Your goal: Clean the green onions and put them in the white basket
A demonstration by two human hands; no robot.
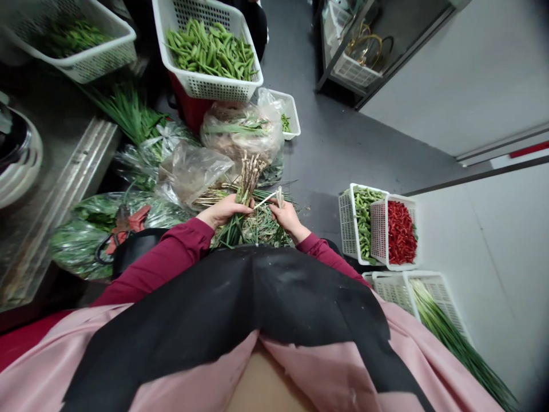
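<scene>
One bunch of stalks (246,186), brownish at the raised root ends and green below, is clasped in the left hand (227,210), just beyond the black apron (214,297). The right hand (286,217) pinches some white stems (280,197), perhaps two or three, too small to count surely. One white basket (223,89) ahead holds green peppers (210,51); one at right holds red chillies (402,233).
</scene>
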